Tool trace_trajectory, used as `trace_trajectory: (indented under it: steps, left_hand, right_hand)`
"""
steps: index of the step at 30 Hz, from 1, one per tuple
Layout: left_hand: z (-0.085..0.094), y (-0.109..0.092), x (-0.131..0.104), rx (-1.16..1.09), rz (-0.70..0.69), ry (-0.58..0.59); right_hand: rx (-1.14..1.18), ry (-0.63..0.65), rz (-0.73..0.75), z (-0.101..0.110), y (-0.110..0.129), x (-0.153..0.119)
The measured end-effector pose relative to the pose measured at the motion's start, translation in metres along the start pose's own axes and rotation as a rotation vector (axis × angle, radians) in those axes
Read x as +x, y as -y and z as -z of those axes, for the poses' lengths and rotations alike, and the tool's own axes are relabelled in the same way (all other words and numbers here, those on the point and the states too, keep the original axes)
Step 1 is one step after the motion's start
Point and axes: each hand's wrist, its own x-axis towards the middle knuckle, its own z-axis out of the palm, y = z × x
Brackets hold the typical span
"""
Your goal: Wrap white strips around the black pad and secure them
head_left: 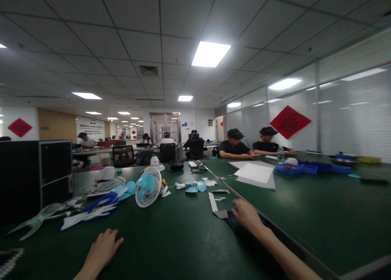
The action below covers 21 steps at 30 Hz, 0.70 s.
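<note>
My left hand (102, 247) rests on the green table at the lower left. Its fingers are extended and a little apart, and it holds nothing. My right hand (247, 215) lies over a flat black item (233, 223) that runs back beneath my forearm; its fingers are loosely spread, with no object visible in them. Just left of those fingertips is a bent white-and-grey strip (214, 204). Beyond the hands stand a small fan with a white grille (149, 188) and light-blue blades (195, 186). Blue-and-white gloves (91, 213) lie on the left.
A black computer case (21, 174) stands at the left edge, with a pale blade-shaped piece (39, 221) before it. A metal seam (271, 219) crosses the table. White sheets (256, 174) and blue trays (293, 169) lie right. Two people (236, 147) sit across the table.
</note>
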Motion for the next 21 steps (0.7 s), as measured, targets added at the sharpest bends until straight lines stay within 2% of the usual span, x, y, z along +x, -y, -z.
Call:
trace_trajectory:
  steps: [4,7,11,16,21]
  left_hand:
    - [-0.006,0.004,0.004,0.006,-0.006,-0.014]
    - [-0.012,0.007,0.007,0.011,-0.014,-0.043]
    - [-0.016,0.009,0.01,0.014,-0.014,-0.062]
    - [-0.009,0.009,0.007,-0.031,-0.02,-0.033]
    - [-0.005,0.004,0.003,-0.039,-0.014,-0.026]
  right_hand:
    - [-0.171,0.067,-0.125,0.008,-0.05,-0.011]
    - [-0.21,0.136,-0.183,0.011,-0.076,-0.02]
    - [-0.197,0.167,-0.206,0.012,-0.081,-0.028]
    - [-0.189,0.171,-0.231,0.014,-0.078,-0.03]
    - [-0.173,0.136,-0.279,0.027,-0.098,-0.03]
